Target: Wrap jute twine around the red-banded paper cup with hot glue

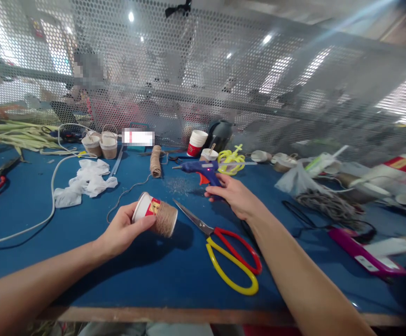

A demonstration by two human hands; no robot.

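My left hand [124, 228] is closed around a paper cup [166, 219] tilted on its side above the table. Brown twine wraps the cup's lower half; its white and red print shows nearer the rim. In my right hand [233, 193] is a blue glue gun [198, 166], its nozzle pointing left, with a glue stick out of the back and an orange trigger. Between the hands lie scissors [206, 228] with one red and one yellow handle, blades spread slightly. A roll of twine [156, 161] lies farther back, its loose strand trailing toward the cup.
Twine-covered cups [108, 145] stand at the back left near crumpled white plastic [91, 179] and a white cable [53, 186]. Stacked cups [196, 142] and yellow ribbon [231, 162] are behind the glue gun. Right are a grey cord bundle [329, 205] and a magenta tool [364, 252]. A perforated metal screen [189, 84] closes the back.
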